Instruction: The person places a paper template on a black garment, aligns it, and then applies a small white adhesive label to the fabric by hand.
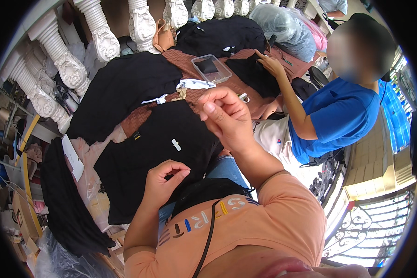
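Spread before the person, a black garment (139, 153) lies on the near side of the brown-covered tabletop (180, 60), its close edge reaching the lap, with a small white label (176, 145) face up on it. Just short of that label, the left hand (162, 182) has thumb and forefinger brought together; the right hand (229, 121) is raised above the garment's right side, its fingers curled to the thumb. Whether either pinches something fine, such as a thread, I cannot tell. From this view the right hand blocks part of the tabletop behind it, and a small white looped object (244, 97) shows just beside it.

Around the garment, things crowd close. A patterned white strip (194, 84) lies past its far edge, a black heap of cloth (125, 88) to the far left, and a white card (73, 159) at the left, beside a long black cloth (62, 194). Farther off sit a clear tub (224, 70) with a dark piece inside, a tan bag (164, 37) and a stuffed plastic bag (282, 30). At the right, a co-worker in a blue shirt (338, 113) reaches onto another black cloth (255, 76). White balusters (141, 25) line the far side.
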A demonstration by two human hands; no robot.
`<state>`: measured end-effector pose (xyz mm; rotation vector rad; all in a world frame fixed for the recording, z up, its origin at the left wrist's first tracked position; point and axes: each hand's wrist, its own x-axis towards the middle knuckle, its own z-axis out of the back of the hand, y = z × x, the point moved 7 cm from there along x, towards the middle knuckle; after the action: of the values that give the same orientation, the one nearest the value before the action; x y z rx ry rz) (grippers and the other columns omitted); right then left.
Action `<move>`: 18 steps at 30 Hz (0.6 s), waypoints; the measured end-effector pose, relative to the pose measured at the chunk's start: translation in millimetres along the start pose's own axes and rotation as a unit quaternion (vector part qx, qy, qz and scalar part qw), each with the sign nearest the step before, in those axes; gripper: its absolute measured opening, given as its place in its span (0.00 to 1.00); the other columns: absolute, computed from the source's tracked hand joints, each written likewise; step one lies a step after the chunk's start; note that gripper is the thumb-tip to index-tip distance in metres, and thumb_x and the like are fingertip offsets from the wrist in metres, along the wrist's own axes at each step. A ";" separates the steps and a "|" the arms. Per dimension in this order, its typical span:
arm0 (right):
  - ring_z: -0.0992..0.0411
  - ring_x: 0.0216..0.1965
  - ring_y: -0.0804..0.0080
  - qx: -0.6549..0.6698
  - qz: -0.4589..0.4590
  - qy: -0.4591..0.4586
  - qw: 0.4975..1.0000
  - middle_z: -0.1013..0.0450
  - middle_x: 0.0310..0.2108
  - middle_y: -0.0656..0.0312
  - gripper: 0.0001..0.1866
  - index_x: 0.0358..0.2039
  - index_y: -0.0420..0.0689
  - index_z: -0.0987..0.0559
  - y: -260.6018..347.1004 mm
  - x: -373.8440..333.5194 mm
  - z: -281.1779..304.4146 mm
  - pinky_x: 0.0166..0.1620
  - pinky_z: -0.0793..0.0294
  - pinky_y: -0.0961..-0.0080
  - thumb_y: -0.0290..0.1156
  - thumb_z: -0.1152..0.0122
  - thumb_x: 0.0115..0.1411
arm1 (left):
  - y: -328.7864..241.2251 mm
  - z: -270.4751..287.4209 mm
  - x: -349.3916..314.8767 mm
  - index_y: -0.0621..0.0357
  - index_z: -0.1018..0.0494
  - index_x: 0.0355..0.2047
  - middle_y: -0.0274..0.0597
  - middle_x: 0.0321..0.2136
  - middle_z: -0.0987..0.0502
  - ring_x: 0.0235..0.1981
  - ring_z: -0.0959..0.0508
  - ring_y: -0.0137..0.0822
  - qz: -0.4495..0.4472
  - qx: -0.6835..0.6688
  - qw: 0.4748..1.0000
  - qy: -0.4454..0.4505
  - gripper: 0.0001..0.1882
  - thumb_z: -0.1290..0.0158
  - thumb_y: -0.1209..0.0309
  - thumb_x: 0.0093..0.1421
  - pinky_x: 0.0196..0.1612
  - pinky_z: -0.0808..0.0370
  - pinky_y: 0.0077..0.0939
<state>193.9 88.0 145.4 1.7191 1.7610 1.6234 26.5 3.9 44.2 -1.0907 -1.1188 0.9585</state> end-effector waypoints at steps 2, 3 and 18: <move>0.41 0.17 0.90 -0.011 0.030 -0.024 0.999 0.25 0.31 0.65 0.07 0.48 0.41 0.21 7.9 1.6 8.7 0.20 0.44 0.90 0.27 0.43 0.72 | 2.3 2.3 -0.6 0.64 0.18 0.37 0.39 0.33 0.17 0.35 0.18 0.26 0.002 -0.007 1.000 -0.010 0.04 0.37 0.78 0.62 0.40 0.23 0.20; 0.41 0.17 0.90 -0.018 0.044 -0.037 0.998 0.25 0.31 0.65 0.07 0.48 0.41 0.21 12.3 2.5 13.4 0.20 0.44 0.90 0.27 0.42 0.72 | 3.4 3.0 -0.6 0.64 0.19 0.37 0.39 0.33 0.17 0.35 0.18 0.25 0.005 -0.010 1.000 -0.015 0.04 0.37 0.78 0.62 0.40 0.23 0.20; 0.42 0.17 0.81 -0.094 0.182 -0.065 0.977 0.24 0.30 0.53 0.10 0.49 0.36 0.22 54.9 9.0 65.1 0.21 0.43 0.84 0.24 0.46 0.71 | 27.2 -0.6 -17.4 0.62 0.18 0.38 0.35 0.33 0.18 0.35 0.20 0.24 0.131 0.009 0.991 0.039 0.05 0.38 0.74 0.64 0.41 0.24 0.18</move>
<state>272.1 115.3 167.2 2.0892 1.2420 1.6992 22.4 -7.2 14.1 -1.2706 -0.9154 1.1180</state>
